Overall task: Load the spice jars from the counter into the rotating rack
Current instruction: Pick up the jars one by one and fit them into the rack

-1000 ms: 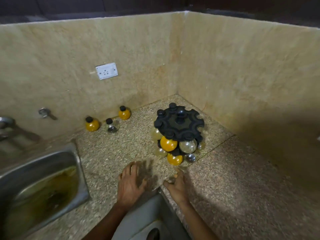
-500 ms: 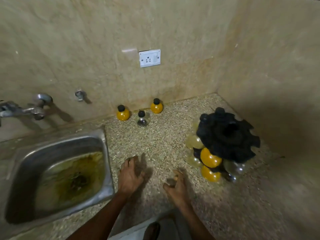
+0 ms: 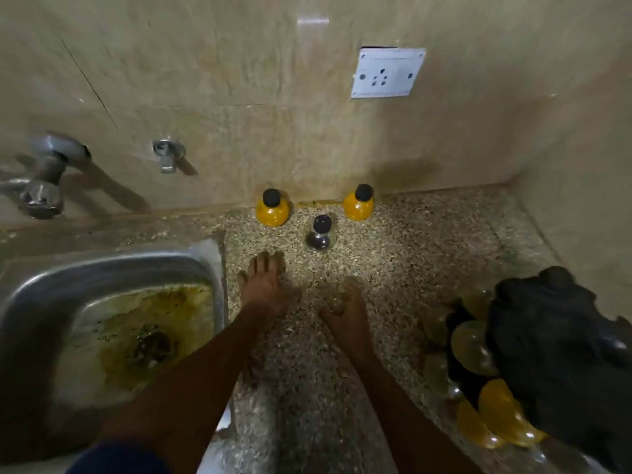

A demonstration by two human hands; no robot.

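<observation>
Step in hand: I judge this the reach for the next jar; three spice jars stand on the counter (image 3: 393, 268), none in my hands.
Landmark: I place everything relative to the wall socket (image 3: 388, 73).
Clear jar (image 3: 320, 234): below the socket and a little to its left, nearest my hands, standing free of the wall.
Left yellow jar (image 3: 272, 209): below and further left of the socket, close against the wall foot.
Right yellow jar (image 3: 358, 204): almost straight below the socket, also at the wall foot.
Axis and heading: all three stand upright, long axis vertical, black caps pointing up; no tilt that I can see.
Left hand (image 3: 263, 285): released, fingers straight and flat over the counter, below and left of the socket, just short of the clear jar, holding nothing.
Right hand (image 3: 345, 309): empty, fingers loosely curled, below the socket, near the clear jar but not touching it.
Rotating rack (image 3: 554, 357): far below and to the right of the socket; black top, round jars already hanging under it, blurred at the frame edge.
Next move, my judgement: close one hand round the clear jar's body below the cap, lift it straight, carry it right to the rack and find a free notch; which notches are free I cannot tell from here.
Risk: the yellow jars sit just behind; a wide grab could knock them.
</observation>
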